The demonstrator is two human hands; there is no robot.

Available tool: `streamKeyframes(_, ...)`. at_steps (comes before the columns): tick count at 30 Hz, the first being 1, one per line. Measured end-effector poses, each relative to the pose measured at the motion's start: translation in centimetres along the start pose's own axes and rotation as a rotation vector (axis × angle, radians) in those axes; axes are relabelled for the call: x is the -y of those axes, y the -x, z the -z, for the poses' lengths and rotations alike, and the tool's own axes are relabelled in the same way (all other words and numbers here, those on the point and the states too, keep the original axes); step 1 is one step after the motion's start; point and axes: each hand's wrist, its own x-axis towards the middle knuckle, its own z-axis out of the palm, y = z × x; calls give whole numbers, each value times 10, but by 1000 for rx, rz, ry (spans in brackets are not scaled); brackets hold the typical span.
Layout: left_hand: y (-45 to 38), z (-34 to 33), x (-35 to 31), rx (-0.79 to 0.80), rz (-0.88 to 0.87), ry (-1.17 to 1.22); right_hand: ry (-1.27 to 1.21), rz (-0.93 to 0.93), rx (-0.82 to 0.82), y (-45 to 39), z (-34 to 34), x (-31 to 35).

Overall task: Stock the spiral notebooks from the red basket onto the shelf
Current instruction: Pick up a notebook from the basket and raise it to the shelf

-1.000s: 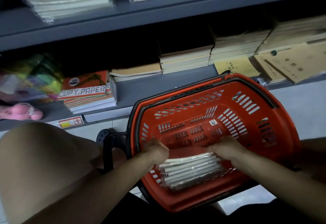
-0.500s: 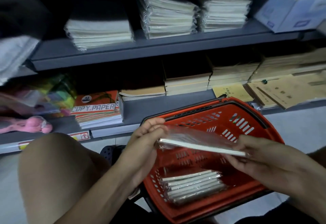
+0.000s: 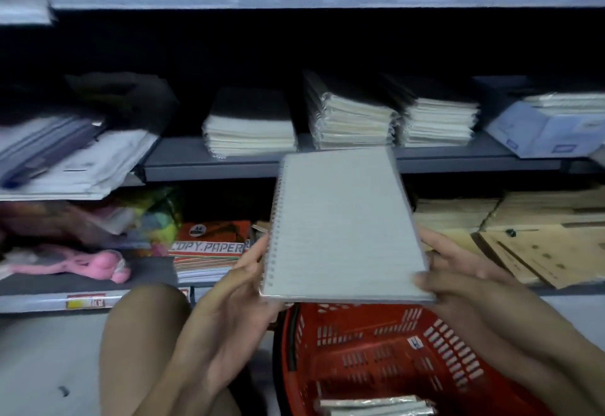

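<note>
Before me the shelf (image 3: 327,160) runs across the whole view, its grey boards carrying stacks (image 3: 353,121) of wrapped notebooks in the middle, a pale blue box (image 3: 550,130) at the right and loose white sheets at the left. On the board below lie brown envelopes (image 3: 540,245), copy paper (image 3: 209,248) with an orange cover and a pink toy (image 3: 95,265). Under my hands sits the red basket (image 3: 393,350) on the floor, with a few wrapped notebooks lying flat in its near end. I hold one notebook (image 3: 343,229) above the basket, in front of the shelf edge, tilted up with its spiral along the left side. My left hand (image 3: 235,311) grips the spiral edge near the bottom corner, fingers curled behind it. My right hand (image 3: 458,278) pinches the bottom right corner, thumb on the front cover. My bare knee shows at lower left.
</note>
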Motion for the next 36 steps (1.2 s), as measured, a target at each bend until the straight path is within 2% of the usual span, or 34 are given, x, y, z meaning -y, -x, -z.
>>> streamKeyframes(2,5,14,-5,72,-27,5,28,-13,28,-16,-7,-6)
streamKeyframes(5,8,31,-17,9,-74,28,91,-19,26,-40,-16,-14)
streamKeyframes(9,7,40,-28,8,-135,-21,84,-3,35,-65,-24,-21)
streamKeyframes(14,-18,45,-59,-134,-209,-103,51,32,86,-108,-33,-17)
streamKeyframes(17,-45,44,-83,-164,-242,-232,53,42,111,-148,-38,-10)
streamKeyframes(22,-94,48,-122,-252,-298,-270,-23,-18,152,-212,-48,13)
streamKeyframes(25,-116,54,-135,-317,-344,-277,-64,-42,101,-241,-53,18)
streamKeyframes(28,-124,53,-137,-418,-440,-267,-54,43,26,-254,-51,12)
streamKeyframes(32,-106,52,-109,-549,-648,-484,32,200,-49,-243,-42,-16)
streamKeyframes(36,-107,52,-88,-640,-685,-647,157,337,-227,-242,-43,-37)
